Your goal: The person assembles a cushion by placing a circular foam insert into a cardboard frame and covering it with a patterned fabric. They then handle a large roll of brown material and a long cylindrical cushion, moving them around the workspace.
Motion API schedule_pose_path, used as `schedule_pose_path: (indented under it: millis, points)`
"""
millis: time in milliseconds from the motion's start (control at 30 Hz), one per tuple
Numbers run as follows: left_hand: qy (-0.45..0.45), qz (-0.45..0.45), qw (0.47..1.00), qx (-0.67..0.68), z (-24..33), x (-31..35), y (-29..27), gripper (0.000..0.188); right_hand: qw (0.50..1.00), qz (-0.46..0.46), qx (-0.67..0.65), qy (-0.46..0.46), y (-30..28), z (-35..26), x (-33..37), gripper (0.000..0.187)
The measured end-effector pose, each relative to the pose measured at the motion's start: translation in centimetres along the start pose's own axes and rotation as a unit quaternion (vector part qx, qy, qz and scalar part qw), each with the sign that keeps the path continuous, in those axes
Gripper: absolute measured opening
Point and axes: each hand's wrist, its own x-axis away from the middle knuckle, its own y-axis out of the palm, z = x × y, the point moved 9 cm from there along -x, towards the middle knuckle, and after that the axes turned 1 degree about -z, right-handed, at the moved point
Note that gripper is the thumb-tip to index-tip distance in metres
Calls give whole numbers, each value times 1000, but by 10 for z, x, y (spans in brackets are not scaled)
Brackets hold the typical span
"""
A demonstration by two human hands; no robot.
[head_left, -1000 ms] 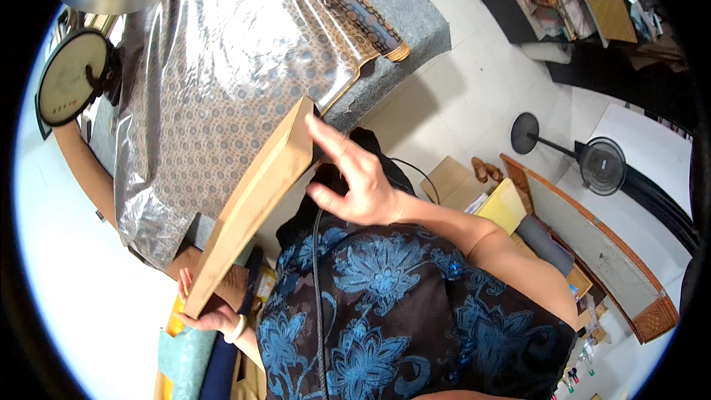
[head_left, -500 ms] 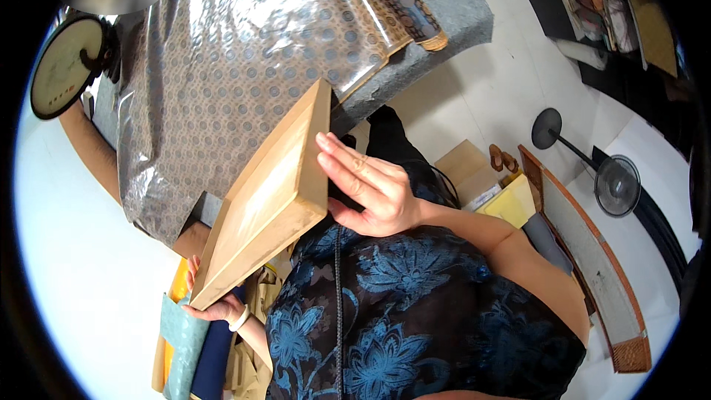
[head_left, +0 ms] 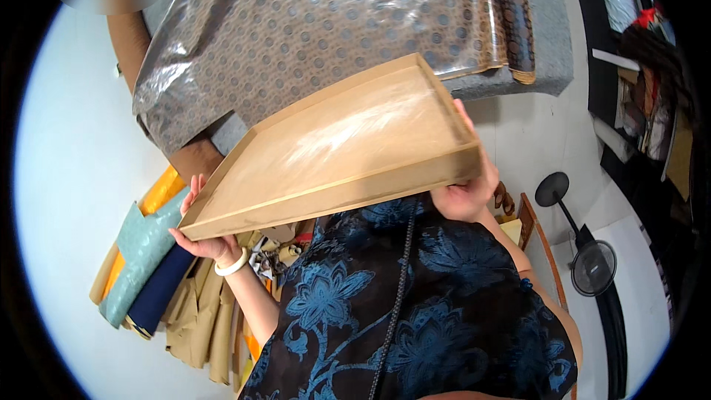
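A shallow, tan, rectangular box with low walls is held up in front of my body, tilted, with its open side showing a streaked shiny inner base. My left hand grips its near left corner, thumb below and fingers rising behind the wall; a white bangle is on that wrist. My right hand holds the right end from outside and below, its fingertips partly hidden behind the wall.
Beyond the box, a table with a grey cover carries a sheet of patterned, glossy fabric and a fabric roll. Fabric rolls and brown paper stand at left. A black round-based stand is at right.
The box has turned, its right end swinging right and its inside facing up more. My right hand has moved right with it, from flat fingers on the side to a grip around the end.
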Motion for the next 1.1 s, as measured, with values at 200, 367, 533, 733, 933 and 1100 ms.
schedule_pose_path:
  millis: [200, 367, 533, 733, 933, 1100]
  points:
    - [4, 43, 999, -1, -1, 8, 1, 75, 999, 4, 41, 15, 0, 6, 8, 66]
    - [10, 12, 1000, -6, 8, -8, 12, 73, 995, 59, 38, 67, -8, 7, 16, 48]
    - [3, 34, 999, 16, 7, -9, 7, 71, 995, 59, 31, 79, -11, 16, 23, 41]
    - [3, 27, 1000, -8, 2, -20, 1, 72, 996, 48, 66, 41, -9, 13, 15, 40]
    - [-7, 26, 1000, -14, 2, -23, 7, 75, 994, 44, 84, 56, -5, 10, 9, 52]
    - [-8, 21, 999, -31, 2, -21, 7, 77, 996, 23, 70, 41, 0, -3, 0, 66]
